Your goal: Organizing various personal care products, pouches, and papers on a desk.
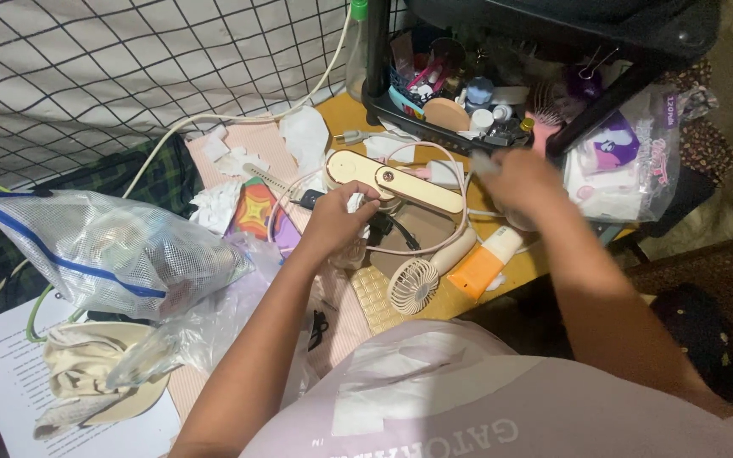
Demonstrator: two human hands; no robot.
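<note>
Nearest the camera, at 6 o'clock, a pale pink shirt [434,399] is seen, from which both forearms are extended onto a cluttered yellow counter [515,271].

Mesh zip bag [112,254], 9 o'clock: clear, blue-edged, its crumpled contents not identifiable.

Black rack [570,51], 1 o'clock: small jars, a round compact and a pink brush are held on its lower shelf.

Clear plastic packet [629,157], 3 o'clock of the rack: white and purple items are contained.

Cream folding case [396,180], centre: laid flat, ringed by a pink cable [460,222].

Handheld fan [422,280], 6 o'clock of the case: laid on its side, just beside an orange tube [484,263].

Left hand [337,222]: closed on crumpled white paper [358,203], touching the case's 7 o'clock edge.

Right hand [523,180]: blurred, near the rack's base; whether it is open or closed cannot be told.

Risk, as judged: the cable could be snagged by either hand, so that the case or fan would be dragged off the counter's edge; small jars could be knocked from the rack by the right hand.
</note>
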